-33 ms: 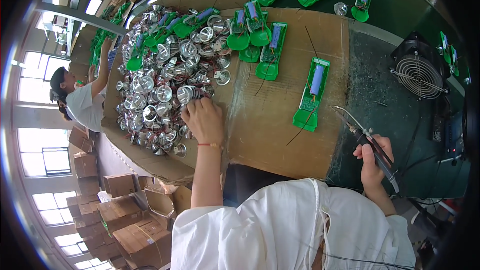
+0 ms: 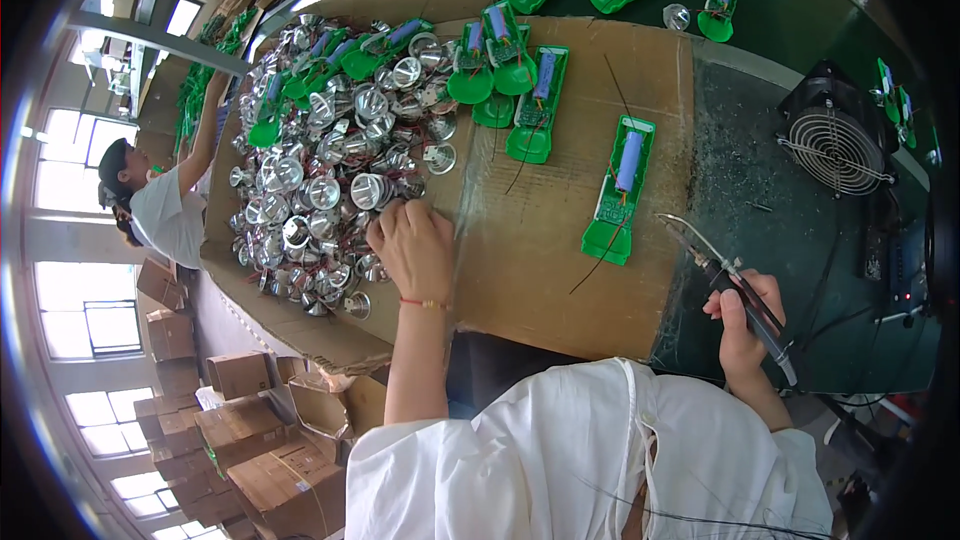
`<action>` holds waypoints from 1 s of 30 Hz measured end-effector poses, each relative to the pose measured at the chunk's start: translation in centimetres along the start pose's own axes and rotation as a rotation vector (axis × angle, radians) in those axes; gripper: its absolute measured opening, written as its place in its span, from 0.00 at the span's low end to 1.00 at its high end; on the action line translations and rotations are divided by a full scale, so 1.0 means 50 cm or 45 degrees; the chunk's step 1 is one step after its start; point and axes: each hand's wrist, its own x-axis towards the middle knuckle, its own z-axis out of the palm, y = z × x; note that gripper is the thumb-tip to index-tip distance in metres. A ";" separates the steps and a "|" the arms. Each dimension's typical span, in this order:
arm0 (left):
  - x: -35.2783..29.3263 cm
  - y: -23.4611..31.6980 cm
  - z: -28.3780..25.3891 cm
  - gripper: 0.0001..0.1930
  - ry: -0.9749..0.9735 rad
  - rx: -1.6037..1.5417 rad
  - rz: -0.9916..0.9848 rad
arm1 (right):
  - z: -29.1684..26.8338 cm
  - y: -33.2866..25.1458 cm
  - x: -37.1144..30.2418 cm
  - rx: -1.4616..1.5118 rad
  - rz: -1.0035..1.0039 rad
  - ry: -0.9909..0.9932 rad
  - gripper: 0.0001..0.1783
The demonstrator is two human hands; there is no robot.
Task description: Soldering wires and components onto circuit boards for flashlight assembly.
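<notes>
My left hand (image 2: 415,248) reaches to the near right edge of a heap of silver lamp reflectors (image 2: 325,190) with red wires. Its fingers are curled in just below one shiny reflector (image 2: 368,192); whatever is between the fingertips is hidden. A soldering iron (image 2: 735,285) with a black handle and a thin metal tube alongside is gripped in my right hand (image 2: 745,325), its tip pointing up and left. Left of that tip, a green lamp housing (image 2: 606,243) lies on flat cardboard (image 2: 530,290). It carries a blue cylindrical battery (image 2: 630,160), a small circuit board and loose wires.
A cardboard box (image 2: 300,335) surrounds the reflectors. More green housings (image 2: 542,100) lie on its right side and along the far bench. A black fan (image 2: 835,145) with a wire guard stands at right. At far left, a person (image 2: 150,200) works beside green parts.
My left hand has shifted very slightly right and nearer to me at the edge of the heap. My right hand and the soldering iron stay nearly where they were.
</notes>
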 end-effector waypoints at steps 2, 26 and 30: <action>0.007 0.062 -0.030 0.03 -0.103 -0.625 -0.175 | 0.001 0.000 -0.001 0.013 0.048 -0.019 0.11; 0.020 0.243 -0.049 0.06 -0.410 -1.237 -0.057 | 0.065 0.014 0.046 -0.005 0.071 -0.158 0.09; 0.021 0.246 -0.048 0.06 -0.417 -1.225 -0.061 | 0.067 0.019 0.043 -0.001 0.143 -0.152 0.08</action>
